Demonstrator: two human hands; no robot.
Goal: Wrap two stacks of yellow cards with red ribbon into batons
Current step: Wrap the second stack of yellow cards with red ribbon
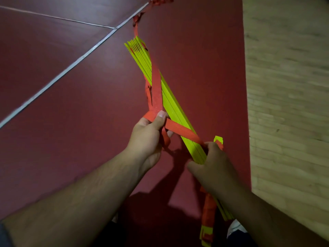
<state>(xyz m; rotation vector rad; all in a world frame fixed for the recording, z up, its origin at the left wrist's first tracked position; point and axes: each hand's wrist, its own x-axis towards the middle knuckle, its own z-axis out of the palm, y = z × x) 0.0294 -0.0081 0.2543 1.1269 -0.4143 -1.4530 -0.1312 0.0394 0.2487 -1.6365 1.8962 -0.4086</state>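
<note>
A long stack of yellow cards [170, 104] slants from upper left to lower right above the red floor. My right hand [211, 163] grips its near end. A red ribbon [156, 86] runs down along the stack from the far end and crosses it diagonally near my hands. My left hand [149, 136] pinches the ribbon with the thumb, just left of the stack. A second stack of yellow cards [208, 234], wound with red ribbon, lies low under my right forearm, partly hidden.
The red floor [71, 122] has pale seam lines running diagonally at the left. A light wooden strip of floor [284, 104] lies along the right. More red ribbon [160, 1] trails away at the top edge.
</note>
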